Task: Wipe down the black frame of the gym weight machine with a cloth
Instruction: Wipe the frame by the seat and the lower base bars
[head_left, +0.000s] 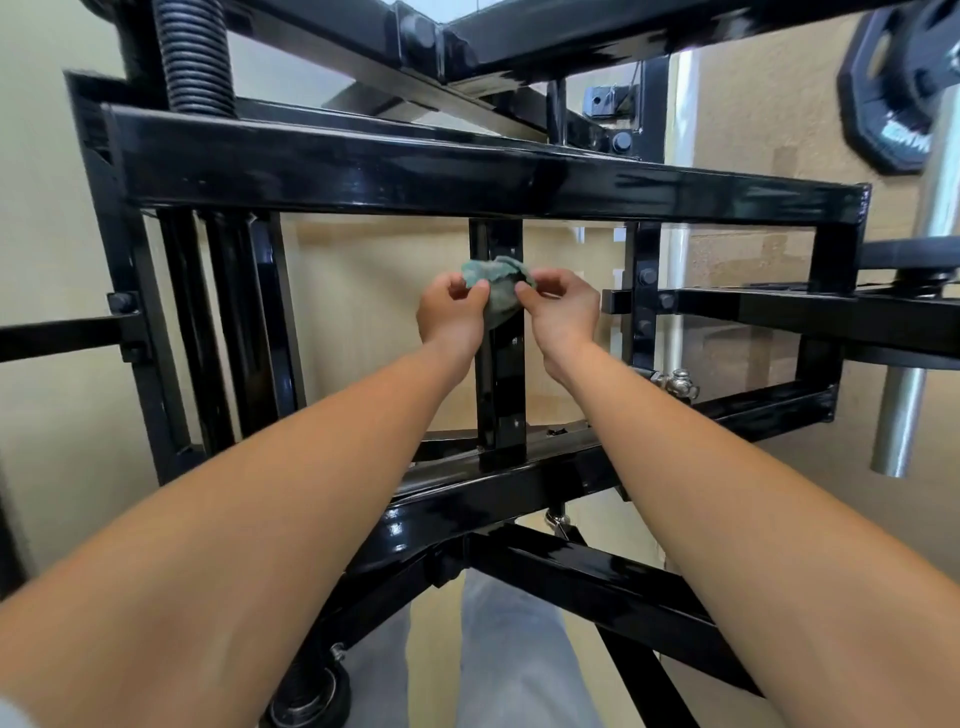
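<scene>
We hold the cloth (500, 290) in front of the upright post (500, 384), near its top; whether it touches the post we cannot quite tell. Our left hand (451, 314) sits just left of the post and our right hand (562, 312) just right of it, both pinching the cloth. The crossbar (415, 171) runs above the post, the lower bar (524, 483) below it. A spring (195, 57) rises up-left of the post, a weight plate (898, 88) hangs far up-right, and a metal rod (904, 415) stands well right.

Left arm: bare, stretched forward from lower left. Left hand (451, 314): fingers curled, thumb and forefinger pinching the cloth (500, 291). Right arm: bare, stretched forward from lower right. Right hand (562, 312): fingers curled, pinching the same cloth. Hands level, near each other.
</scene>
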